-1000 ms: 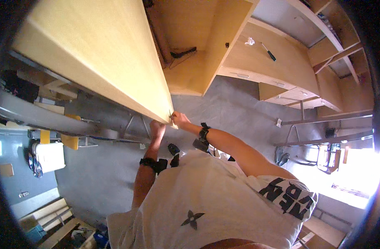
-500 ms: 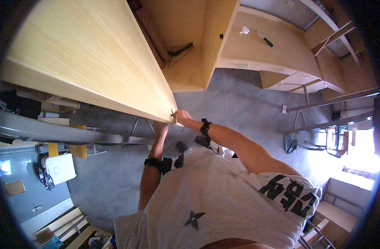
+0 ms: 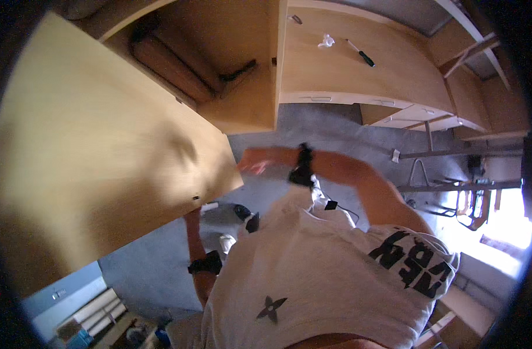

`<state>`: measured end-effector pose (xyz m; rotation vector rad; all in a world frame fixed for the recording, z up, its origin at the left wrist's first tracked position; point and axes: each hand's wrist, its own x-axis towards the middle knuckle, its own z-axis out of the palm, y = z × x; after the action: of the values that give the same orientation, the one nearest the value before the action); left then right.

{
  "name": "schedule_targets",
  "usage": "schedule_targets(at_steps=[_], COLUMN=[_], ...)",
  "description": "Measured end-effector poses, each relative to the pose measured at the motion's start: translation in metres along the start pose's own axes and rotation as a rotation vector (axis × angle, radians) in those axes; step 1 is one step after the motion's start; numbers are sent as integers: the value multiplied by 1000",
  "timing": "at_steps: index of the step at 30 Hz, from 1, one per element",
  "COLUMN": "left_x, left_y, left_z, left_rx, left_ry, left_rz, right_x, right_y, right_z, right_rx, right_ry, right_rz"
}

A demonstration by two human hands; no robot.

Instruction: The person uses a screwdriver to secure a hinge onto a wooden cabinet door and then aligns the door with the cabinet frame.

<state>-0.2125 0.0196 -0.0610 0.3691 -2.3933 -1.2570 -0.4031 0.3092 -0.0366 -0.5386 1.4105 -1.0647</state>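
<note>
Two bare arms reached forward from the white shirt (image 3: 330, 279), nearest, at six o'clock in the view. The right arm (image 3: 341, 170) bent sharply at the elbow, its forearm lying nearly level and pointing toward nine o'clock, a black strap (image 3: 302, 167) around the wrist. The right hand (image 3: 253, 161), motion-blurred near the clock's centre, was level with the end of the cabinet door (image 3: 120, 145); whether it touched that edge or gripped anything, I cannot tell. The left arm (image 3: 194, 235), strapped in black too, rose steeply toward eight o'clock and passed behind the door's lower edge, which hid the left hand; its grip I cannot tell either.

The door, pale wood with a small dark fitting (image 3: 196, 198), stood swung wide, filling nine to ten o'clock. Beyond it, at eleven, the cabinet (image 3: 243, 113) held a dark, slender item (image 3: 238, 71). Farther off, toward one o'clock, a screwdriver (image 3: 365, 57) and a crumpled white scrap (image 3: 326, 41) lay on a wooden desk (image 3: 394, 75).
</note>
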Motion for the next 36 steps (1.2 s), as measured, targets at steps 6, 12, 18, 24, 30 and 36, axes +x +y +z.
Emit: schedule_targets(at_steps=[6,12,18,24,30,36], left_x=[-14,-31,-28,-33,-30,-27], left_y=[91,100,123,132,122,128], left_z=[18,46,51,40,37,35], left_rx=[-60,61,-66,204,298,381], left_ry=[305,568,721,519,564,586], left_rz=[-328,-413,-526,-610,-512,-413], right_x=[-280,-358,-334,-318,-338,-203], right_y=[140,223,244,221,141,9], right_z=[-301,-556,-598,-552,-349,-168], right_rx=[-167,-1120,-876,-527,195,-192], right_ry=[940,1582,1454,1278,482,16], right_rz=[62,297,337,267,6,77])
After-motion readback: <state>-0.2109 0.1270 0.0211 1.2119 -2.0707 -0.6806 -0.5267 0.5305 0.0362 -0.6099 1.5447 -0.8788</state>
